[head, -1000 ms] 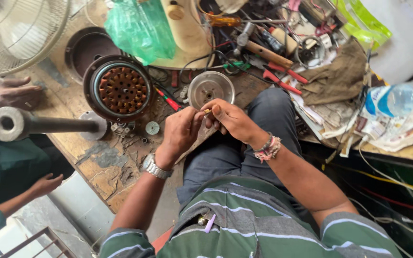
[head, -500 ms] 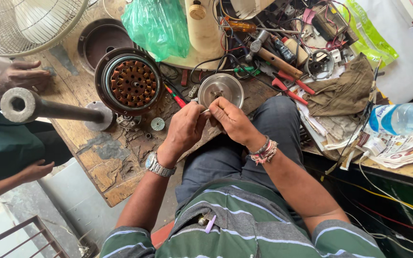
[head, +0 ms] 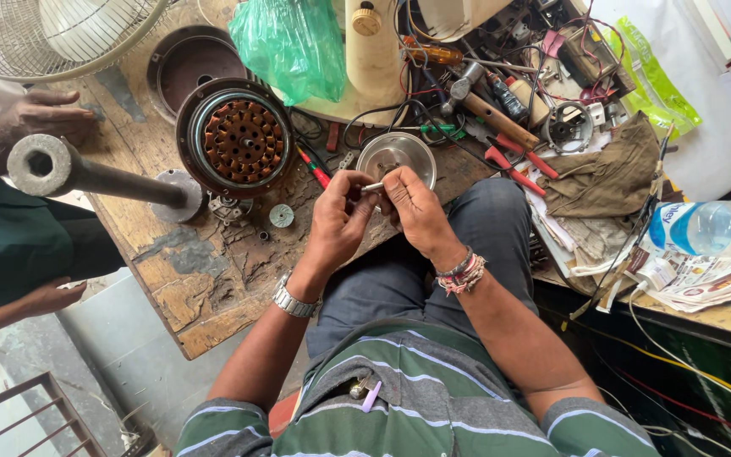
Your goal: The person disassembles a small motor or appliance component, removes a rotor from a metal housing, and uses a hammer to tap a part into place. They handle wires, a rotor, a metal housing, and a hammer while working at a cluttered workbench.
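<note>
My left hand [head: 338, 222] and my right hand [head: 414, 210] meet over my lap at the edge of a worn wooden workbench [head: 205, 279]. Between their fingertips they pinch a small metal pin-like part [head: 371, 187]. My left wrist wears a metal watch, my right wrist beaded bands. Just beyond the hands lies a round silver metal cover [head: 397, 156]. A fan motor with copper windings [head: 240, 140] sits to the left of it.
Another person's hand [head: 44, 118] rests at the bench's left edge, near a grey metal pipe on a flange [head: 86, 173]. A green plastic bag [head: 294, 46], a hammer [head: 488, 106], red-handled pliers [head: 513, 165], a brown rag [head: 607, 173] and a plastic bottle [head: 708, 227] crowd the bench.
The view has shifted, so the bench sits lower and closer in frame. My hands stay together on the small part, fingers turning slightly. The other person's hand stays at the bench edge.
</note>
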